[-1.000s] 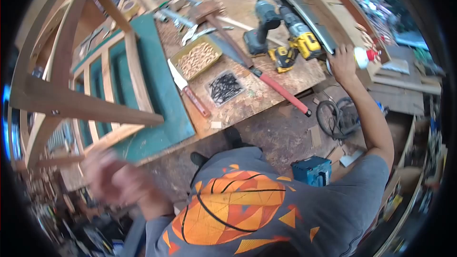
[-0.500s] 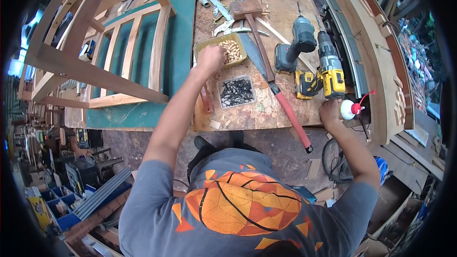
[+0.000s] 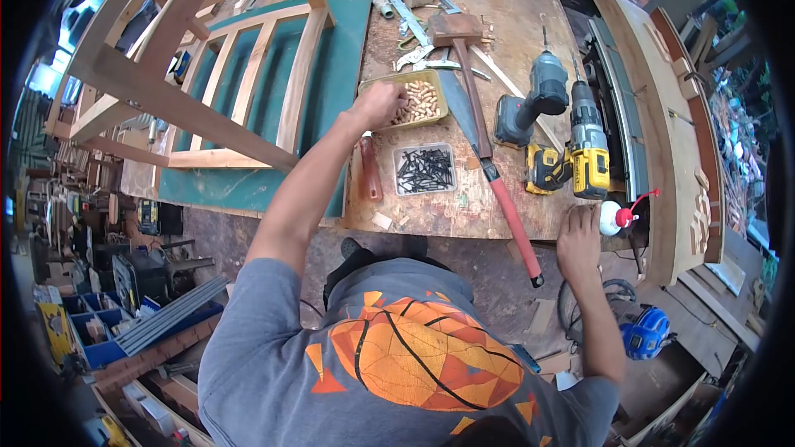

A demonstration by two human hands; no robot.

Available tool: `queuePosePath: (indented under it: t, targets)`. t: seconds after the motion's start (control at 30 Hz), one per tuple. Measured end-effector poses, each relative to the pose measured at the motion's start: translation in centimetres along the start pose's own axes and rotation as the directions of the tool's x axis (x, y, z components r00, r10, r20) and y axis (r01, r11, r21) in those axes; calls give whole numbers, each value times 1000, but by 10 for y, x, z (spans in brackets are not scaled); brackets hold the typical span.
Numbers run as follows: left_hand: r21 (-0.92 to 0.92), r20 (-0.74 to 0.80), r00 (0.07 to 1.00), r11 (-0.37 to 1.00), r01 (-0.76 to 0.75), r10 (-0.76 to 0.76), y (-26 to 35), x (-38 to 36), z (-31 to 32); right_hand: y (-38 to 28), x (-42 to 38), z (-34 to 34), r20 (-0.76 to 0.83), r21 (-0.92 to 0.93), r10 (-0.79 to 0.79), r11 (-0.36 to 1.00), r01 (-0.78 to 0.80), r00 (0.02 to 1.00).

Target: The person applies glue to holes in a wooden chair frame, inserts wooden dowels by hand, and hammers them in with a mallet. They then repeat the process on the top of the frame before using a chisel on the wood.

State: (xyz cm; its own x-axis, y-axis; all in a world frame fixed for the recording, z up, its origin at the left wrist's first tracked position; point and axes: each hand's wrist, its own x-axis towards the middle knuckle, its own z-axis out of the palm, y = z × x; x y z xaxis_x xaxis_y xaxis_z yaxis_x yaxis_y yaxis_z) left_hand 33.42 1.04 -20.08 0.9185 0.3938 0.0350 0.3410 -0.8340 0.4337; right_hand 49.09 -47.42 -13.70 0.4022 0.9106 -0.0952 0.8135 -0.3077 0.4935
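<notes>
My left hand point(image 3: 381, 105) reaches into the left part of a yellowish plastic tub, its fingers curled together beside the short wooden dowels point(image 3: 421, 102). The fingertips are partly hidden, so I cannot make out what they hold. The tub's rim point(image 3: 443, 91) shows around the dowels. Just in front of it stands a clear box of black screws point(image 3: 424, 169), with a wooden-handled tool point(image 3: 370, 172) to its left. My right hand point(image 3: 579, 232) rests at the bench's front edge with its fingers stretched out, left of a white glue bottle point(image 3: 609, 218) with a red cap.
A wooden frame point(image 3: 207, 112) stands on a green board point(image 3: 331, 141) at left. A mallet point(image 3: 454, 29), a saw with a red handle point(image 3: 513, 223), a teal cordless driver point(image 3: 538, 95) and a yellow drill point(image 3: 589, 157) lie across the bench. A long wooden board point(image 3: 662, 141) borders the right.
The view has shifted, so the bench appears lower and further right. My left hand stays at the dowel tub, and my right hand's fingers now look straighter at the bench edge.
</notes>
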Motion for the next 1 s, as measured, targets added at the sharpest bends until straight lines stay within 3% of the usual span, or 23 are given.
queuePosePath:
  t: [0.03, 0.07, 0.1, 0.13, 0.17, 0.2, 0.23, 0.27, 0.3, 0.37, 0.43, 0.5, 0.63, 0.67, 0.73, 0.77, 0.83, 0.87, 0.9, 0.93, 0.97, 1.0]
  targets:
    - [-2, -7, 1000, 1000, 10, -10, 8, -7, -7, -4, -2, -18, -18, 168, 4, 986, -1, 1000]
    - [-224, -47, 990, 967, 118, -132, 25, -14, -23, -11, 1, -33, -41, 331, 12, 944, 2, 999]
    - [-436, -64, 965, 877, 203, -255, 34, -20, -34, -21, 7, -46, -109, 531, 59, 848, 7, 992]
    - [-684, -65, 943, 703, 197, -327, 30, -25, -30, -35, 13, -59, -158, 706, 114, 707, 32, 981]
    - [-682, -75, 939, 704, 197, -336, 37, -35, -34, -52, 28, -72, -274, 821, 184, 556, 130, 944]
    - [-837, -68, 930, 528, 144, -362, 53, -50, -41, -68, 48, -85, -366, 888, 271, 389, 247, 890]
    - [-943, -57, 921, 324, 77, -385, 69, -65, -47, -85, 68, -92, -345, 927, 326, 266, 265, 880]
    - [-948, -115, 908, 318, 20, -402, 86, -80, -50, -102, 85, -99, -313, 950, 371, 136, 282, 874]
    - [-949, -173, 890, 313, -36, -422, 104, -95, -50, -119, 102, -115, -322, 947, 353, 131, 295, 878]
    - [-951, -260, 842, 279, -137, -473, 130, -122, -48, -150, 135, -147, -198, 901, 411, -280, 330, 890]
    - [-938, -302, 798, 313, -150, -521, 143, -147, -50, -169, 152, -157, -330, 867, 420, -220, 448, 845]
    - [-967, -255, 761, 170, -191, -596, 146, -170, -62, -187, 161, -173, -467, 805, 412, -167, 569, 782]
    - [-890, -455, 653, 302, -341, -605, 131, -215, -83, -195, 164, -213, -549, 758, 299, -218, 615, 781]
    - [-820, -572, 558, 437, -370, -602, 125, -228, -92, -189, 162, -228, -561, 755, 276, -215, 619, 780]
    - [-631, -774, 398, 659, -409, -493, 107, -253, -110, -166, 174, -270, -713, 642, 256, -134, 755, 652]
    - [-621, -781, 406, 657, -427, -475, 100, -263, -121, -153, 177, -302, -777, 577, 264, -62, 814, 571]
    - [-457, -887, 296, 761, -460, -354, 88, -279, -146, -129, 184, -373, -896, 409, 232, 95, 907, 379]
    - [-450, -891, 302, 752, -482, -339, 83, -285, -155, -120, 183, -414, -943, 319, 175, 250, 914, 282]
    - [-426, -901, 306, 762, -488, -307, 79, -291, -163, -117, 189, -450, -972, 228, 123, 286, 931, 201]
    - [-402, -910, 309, 772, -493, -276, 73, -296, -169, -111, 200, -483, -997, 58, -22, 385, 921, 72]
    - [-401, -910, 315, 760, -511, -268, 68, -299, -170, -110, 210, -511, -987, -11, -155, 365, 931, 49]
    - [-451, -889, 330, 726, -519, -316, 62, -302, -168, -107, 217, -532, -950, -94, -309, 436, 895, 51]
